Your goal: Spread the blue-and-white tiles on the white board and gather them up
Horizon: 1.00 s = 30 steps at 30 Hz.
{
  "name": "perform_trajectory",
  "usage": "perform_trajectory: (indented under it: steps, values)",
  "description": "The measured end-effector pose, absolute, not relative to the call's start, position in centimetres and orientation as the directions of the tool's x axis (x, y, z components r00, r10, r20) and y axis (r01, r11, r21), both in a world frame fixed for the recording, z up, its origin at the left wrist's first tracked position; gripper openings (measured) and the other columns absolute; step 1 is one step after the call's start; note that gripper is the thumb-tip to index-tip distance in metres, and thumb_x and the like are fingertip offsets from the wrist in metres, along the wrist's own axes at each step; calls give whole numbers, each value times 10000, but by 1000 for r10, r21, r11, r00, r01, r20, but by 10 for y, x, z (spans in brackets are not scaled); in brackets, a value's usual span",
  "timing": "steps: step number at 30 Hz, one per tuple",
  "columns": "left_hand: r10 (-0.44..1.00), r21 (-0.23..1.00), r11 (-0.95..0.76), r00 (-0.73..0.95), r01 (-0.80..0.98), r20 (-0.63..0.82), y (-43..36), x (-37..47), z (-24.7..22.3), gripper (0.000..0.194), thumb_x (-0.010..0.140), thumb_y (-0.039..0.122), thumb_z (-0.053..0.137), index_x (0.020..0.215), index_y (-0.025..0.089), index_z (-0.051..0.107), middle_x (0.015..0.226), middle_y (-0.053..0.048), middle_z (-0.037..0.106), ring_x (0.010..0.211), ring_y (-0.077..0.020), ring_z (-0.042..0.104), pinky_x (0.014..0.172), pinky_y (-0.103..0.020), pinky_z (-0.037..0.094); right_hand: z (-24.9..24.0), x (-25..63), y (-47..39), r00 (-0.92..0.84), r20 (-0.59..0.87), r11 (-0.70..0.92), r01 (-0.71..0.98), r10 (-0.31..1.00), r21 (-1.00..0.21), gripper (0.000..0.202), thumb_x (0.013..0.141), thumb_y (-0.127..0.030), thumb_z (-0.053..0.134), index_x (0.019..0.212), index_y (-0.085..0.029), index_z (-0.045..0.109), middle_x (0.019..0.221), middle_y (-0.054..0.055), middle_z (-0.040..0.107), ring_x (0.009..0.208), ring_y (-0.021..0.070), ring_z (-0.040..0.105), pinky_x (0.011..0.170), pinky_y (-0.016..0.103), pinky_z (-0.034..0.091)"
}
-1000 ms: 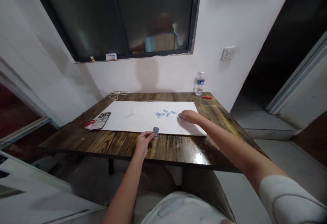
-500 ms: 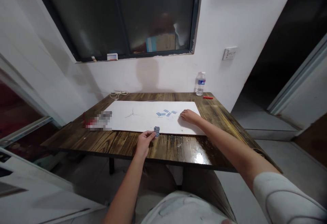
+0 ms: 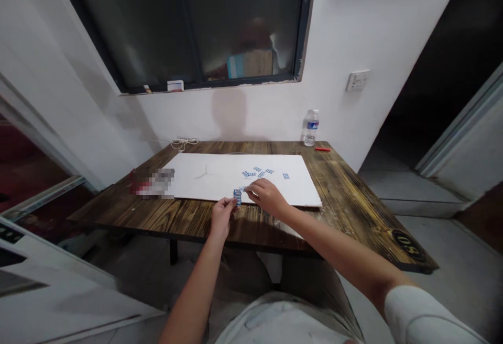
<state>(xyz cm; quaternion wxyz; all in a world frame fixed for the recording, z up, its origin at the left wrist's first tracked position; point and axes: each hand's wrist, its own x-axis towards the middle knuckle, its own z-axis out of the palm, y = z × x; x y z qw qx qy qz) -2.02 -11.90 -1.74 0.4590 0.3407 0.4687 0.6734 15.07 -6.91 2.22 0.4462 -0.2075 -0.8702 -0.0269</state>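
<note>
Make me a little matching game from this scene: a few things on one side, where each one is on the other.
Things:
1. water bottle
2. small stack of blue cards
3. red pen
4. white cable

Places:
A. in the left hand
B. far left by the wall
D. far right corner, upright
C. lying beside the bottle

Pairs: 1-D, 2-A, 3-C, 4-B

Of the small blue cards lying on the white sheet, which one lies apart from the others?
The single blue card farthest right on the white sheet; the other cards lie clustered to its left.
</note>
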Motion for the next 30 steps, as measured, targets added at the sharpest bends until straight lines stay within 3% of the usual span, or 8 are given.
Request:
perform_trajectory:
  steps: [9, 18, 30]
  values:
    - [952, 932, -146, -304, -330, 42, -121, -21, -15, 414, 465, 413, 858, 603, 146, 574, 551, 41, 576, 497, -78, 530, 513, -194, 405, -5, 129, -86, -557, 759, 892, 447, 337, -68, 149, 925, -197, 505, 947, -171, 650, 804, 82, 629, 780, 196, 551, 759, 334, 429]
    - [960, 927, -142, -276, -347, 44, -121, -23, -16, 408, 468, 404, 873, 620, 138, 603, 564, 23, 600, 516, -87, 548, 535, -201, 422, -16, 131, -88, -481, 794, 884, 446, 372, -144, 218, 939, -189, 465, 1046, -168, 654, 855, 92, 652, 815, 194, 567, 765, 334, 472]
    - [969, 940, -118, -244, -321, 38, -123, -22, -12, 377, 489, 379, 866, 638, 126, 629, 589, 14, 624, 519, -82, 559, 529, -189, 429, -23, 128, -85, -521, 762, 884, 446, 384, -140, 247, 939, -178, 454, 1072, -145, 659, 883, 90, 646, 807, 176, 565, 766, 311, 462]
